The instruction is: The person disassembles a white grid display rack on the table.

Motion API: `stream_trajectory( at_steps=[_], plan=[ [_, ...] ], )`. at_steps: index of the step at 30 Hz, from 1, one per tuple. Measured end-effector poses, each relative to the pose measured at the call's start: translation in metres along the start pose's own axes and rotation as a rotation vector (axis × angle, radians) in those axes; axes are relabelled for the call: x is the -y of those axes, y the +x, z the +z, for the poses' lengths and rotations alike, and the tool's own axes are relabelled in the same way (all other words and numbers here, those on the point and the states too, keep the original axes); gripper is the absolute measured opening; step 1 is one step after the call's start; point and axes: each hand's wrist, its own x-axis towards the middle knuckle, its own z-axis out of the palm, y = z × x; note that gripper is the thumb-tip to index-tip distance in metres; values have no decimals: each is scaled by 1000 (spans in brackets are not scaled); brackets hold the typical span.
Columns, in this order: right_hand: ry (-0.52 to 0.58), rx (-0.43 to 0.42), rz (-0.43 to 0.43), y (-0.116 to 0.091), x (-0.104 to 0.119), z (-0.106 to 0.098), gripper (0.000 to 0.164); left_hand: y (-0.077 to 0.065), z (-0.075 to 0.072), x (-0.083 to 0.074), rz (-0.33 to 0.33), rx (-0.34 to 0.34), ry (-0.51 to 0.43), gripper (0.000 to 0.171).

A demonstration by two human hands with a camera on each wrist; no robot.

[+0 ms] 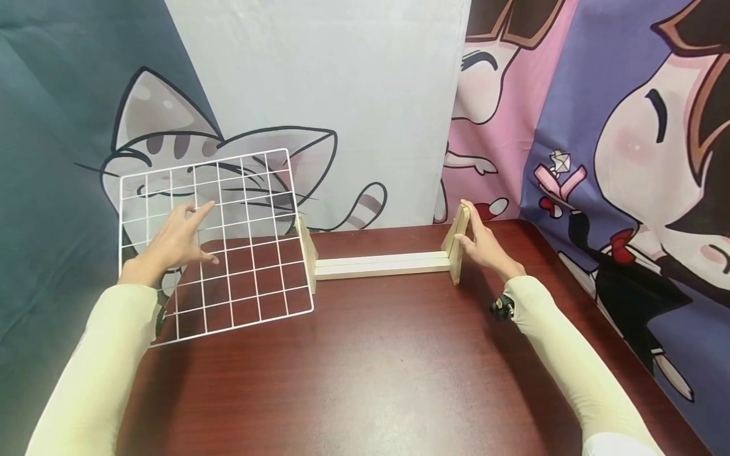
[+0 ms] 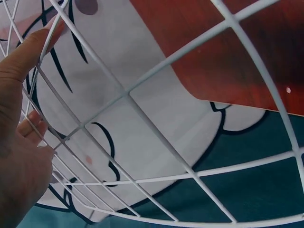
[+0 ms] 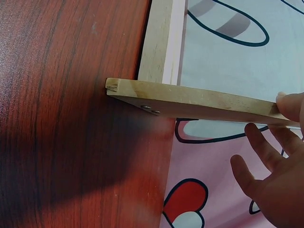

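A white wire grid panel [image 1: 259,266] stands tilted at the left, overlapping the left end of a low wooden stand [image 1: 382,265]. My left hand [image 1: 177,237] holds the panel near its middle, thumb and forefinger spread apart. In the left wrist view, wires cross in front of that hand's fingertips [image 2: 35,127]. At the other side, my right hand [image 1: 485,244] grips the top of the stand's right upright end board [image 1: 458,247]. Its thumb [image 3: 287,105] lies on one face of the board, with the other fingers at the opposite face. A wooden crossbar joins the two end boards.
The stand rests toward the back of a dark red wood-grain table [image 1: 365,367]. Cloth backdrops with a cartoon cat [image 1: 171,145] and cartoon figures rise right behind the table and along its right side.
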Motion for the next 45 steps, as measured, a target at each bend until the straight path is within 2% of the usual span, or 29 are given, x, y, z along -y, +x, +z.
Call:
stream_trajectory(
  at_steps=[7,14,20,29,34,42,45],
  plan=[
    [-13,-12,6,0,0,-1,81,-10,11,14,0,-5,-12,130],
    [-13,-7,1,-2,2,1,81,-14,26,21,30,36,43,128],
    [-9,-11,2,1,1,0,82,-17,37,23,51,68,48,128],
    [-11,-3,19,0,1,1,82,-23,56,19,85,166,56,125],
    [-15,-4,26,-1,2,2,81,-28,68,18,70,219,43,127],
    [-6,-5,32,0,2,1,82,-29,83,18,84,234,44,124],
    [4,-3,32,0,2,1,83,-27,87,19,90,246,72,124]
  ],
)
